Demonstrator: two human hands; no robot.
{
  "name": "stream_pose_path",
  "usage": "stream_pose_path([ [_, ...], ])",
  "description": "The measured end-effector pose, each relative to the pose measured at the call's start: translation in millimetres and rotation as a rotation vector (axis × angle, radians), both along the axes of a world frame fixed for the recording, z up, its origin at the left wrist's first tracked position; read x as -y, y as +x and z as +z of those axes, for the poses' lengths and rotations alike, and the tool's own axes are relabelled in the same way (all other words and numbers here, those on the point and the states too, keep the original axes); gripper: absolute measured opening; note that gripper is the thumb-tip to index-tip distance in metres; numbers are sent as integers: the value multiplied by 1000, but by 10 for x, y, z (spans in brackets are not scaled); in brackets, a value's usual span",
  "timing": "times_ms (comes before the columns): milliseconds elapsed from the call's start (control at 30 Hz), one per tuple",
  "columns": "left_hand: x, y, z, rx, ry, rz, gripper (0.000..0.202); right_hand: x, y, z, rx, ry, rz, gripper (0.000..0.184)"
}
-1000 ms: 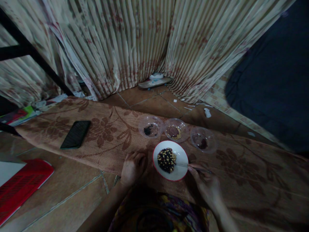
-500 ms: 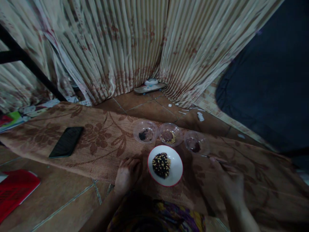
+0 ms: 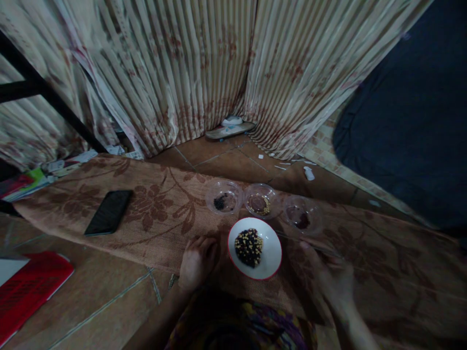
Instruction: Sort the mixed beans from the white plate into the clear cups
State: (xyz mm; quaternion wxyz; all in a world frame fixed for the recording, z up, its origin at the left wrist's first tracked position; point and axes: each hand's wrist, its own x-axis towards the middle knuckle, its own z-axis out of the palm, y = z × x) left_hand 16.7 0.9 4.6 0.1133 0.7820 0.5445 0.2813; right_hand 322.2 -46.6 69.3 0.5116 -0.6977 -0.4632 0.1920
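A white bowl with a red rim [image 3: 272, 253] holds a heap of mixed black and yellow beans [image 3: 248, 247]. Just left of it, my left hand [image 3: 199, 257] rests on the cloth with its fingers curled in, holding nothing that I can see. To the right of the bowl my right hand [image 3: 330, 274], smeared by motion, grips a thin tool that looks like tweezers [image 3: 292, 237], its tip towards the bowl. Behind the bowl stand three clear plastic cups: one with black beans [image 3: 220, 201], one with yellow beans [image 3: 264, 206], one with dark red beans [image 3: 302, 221].
A brown flowered cloth [image 3: 156, 243] covers the narrow table. On its left part lies a black phone [image 3: 109, 212]. A red bag or packet [image 3: 40, 287] is on the tiled floor at left. Striped curtains [image 3: 204, 68], a skateboard [image 3: 229, 130] and white scraps [image 3: 308, 173] lie beyond.
My right hand has moved left with the tweezers, from beside the red-bean cup towards the bowl. The view has shifted slightly; my left hand stays beside the bowl.
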Motion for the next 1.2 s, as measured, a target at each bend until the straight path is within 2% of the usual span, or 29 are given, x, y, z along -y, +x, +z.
stream_pose_path([
  [100, 4, 6, -1, 3, 2, 8, 16, 76, -168, -103, 12, -103, 155, 29],
  [200, 9, 4, -24, 7, 1, 4, 16, 102, -181, -223, 53, -149, 203, 30],
  [533, 16, -13, -61, 14, -17, -4, 16, 134, -154, -320, 29, -186, 217, 31],
  [1200, 8, -9, -84, -1, -3, 3, 14, 139, -144, -355, 46, -166, 207, 34],
])
